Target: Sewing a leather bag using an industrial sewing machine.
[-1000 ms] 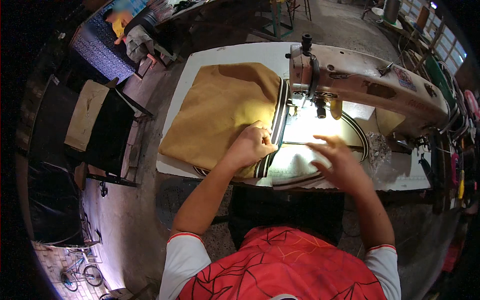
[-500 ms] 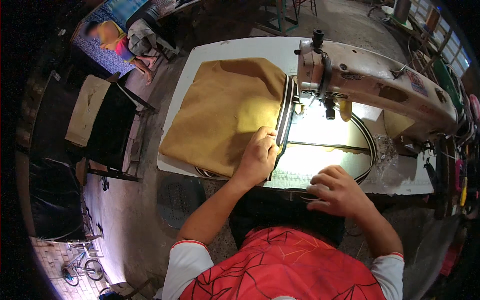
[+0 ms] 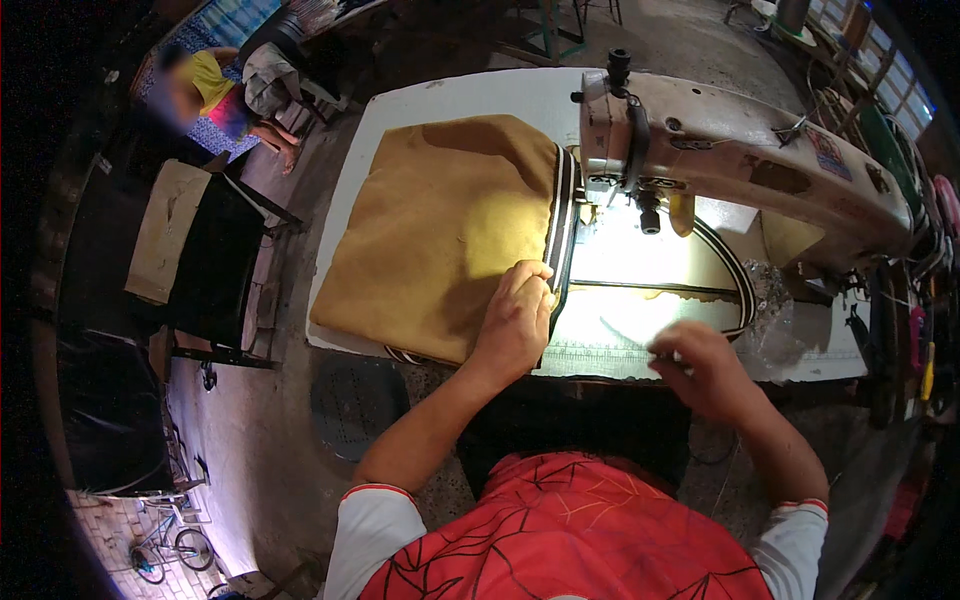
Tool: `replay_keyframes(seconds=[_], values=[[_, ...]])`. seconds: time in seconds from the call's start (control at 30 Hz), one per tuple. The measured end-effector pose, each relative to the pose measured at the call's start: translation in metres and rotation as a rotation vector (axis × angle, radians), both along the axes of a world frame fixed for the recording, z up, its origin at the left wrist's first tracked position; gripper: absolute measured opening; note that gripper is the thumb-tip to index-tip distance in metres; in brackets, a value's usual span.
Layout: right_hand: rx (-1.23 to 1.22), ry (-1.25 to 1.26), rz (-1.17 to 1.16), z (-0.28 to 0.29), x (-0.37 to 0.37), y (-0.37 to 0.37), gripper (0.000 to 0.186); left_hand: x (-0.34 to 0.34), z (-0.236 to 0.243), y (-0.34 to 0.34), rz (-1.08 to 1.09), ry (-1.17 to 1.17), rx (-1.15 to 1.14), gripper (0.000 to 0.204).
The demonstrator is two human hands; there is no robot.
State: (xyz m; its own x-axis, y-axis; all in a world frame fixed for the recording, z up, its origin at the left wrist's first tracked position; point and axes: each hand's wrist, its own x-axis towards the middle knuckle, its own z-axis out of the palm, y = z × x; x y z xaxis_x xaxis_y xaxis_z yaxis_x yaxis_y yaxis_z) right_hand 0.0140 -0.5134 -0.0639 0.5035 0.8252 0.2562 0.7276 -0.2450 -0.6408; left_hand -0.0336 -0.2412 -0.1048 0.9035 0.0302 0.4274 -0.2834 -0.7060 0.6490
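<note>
Fabric, one brown piece [image 3: 440, 230], lies left of centre in my frame on a single white surface [image 3: 420, 95]. Along its right side I count one edging band [image 3: 562, 205] with dark and white stripes, the lower end hidden by the left hand [image 3: 520, 310]. I see two hands at work. The left one sits on the lower right edge of the cloth, its fingers bent and touching; its thumb is hard to make out, so I cannot tell whether it pinches the edge or only presses on it. The right hand [image 3: 695, 365], right of centre near the front of the surface, has its fingers curled inward and is blurred; I cannot tell whether anything is between its fingertips.

One sewing machine [image 3: 750, 150] fills the upper right, its needle area washed out by glare. Below its arm curves one striped strap [image 3: 742, 270], partly hidden behind the machine. Crumpled clear plastic [image 3: 775, 310] lies beside it, its outline hard to trace. At upper left I find one other person [image 3: 210, 85], in a yellow top; at lower left, one bicycle [image 3: 170, 550], dim at the rim.
</note>
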Motion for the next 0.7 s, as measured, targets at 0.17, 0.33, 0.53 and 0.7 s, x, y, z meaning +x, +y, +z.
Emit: replay_keyframes(seconds=[0.17, 0.33, 0.53, 0.7], values=[[0.027, 0.630, -0.220, 0.005, 0.033, 0.041, 0.023, -0.001, -0.001, -0.006, 0.023, 0.056, -0.003, 0.005], [-0.354, 0.337, -0.220, -0.002, 0.047, 0.053, 0.037, 0.002, -0.002, -0.003, 0.039, 0.034, -0.050, 0.009], [-0.308, 0.183, -0.077, 0.010, 0.042, 0.075, 0.057, 0.003, -0.004, 0.000, 0.042, 0.045, -0.069, 0.008], [-0.364, 0.012, 0.047, -0.004, 0.048, 0.087, 0.053, 0.003, 0.000, 0.000, 0.032, 0.041, -0.049, 0.006]])
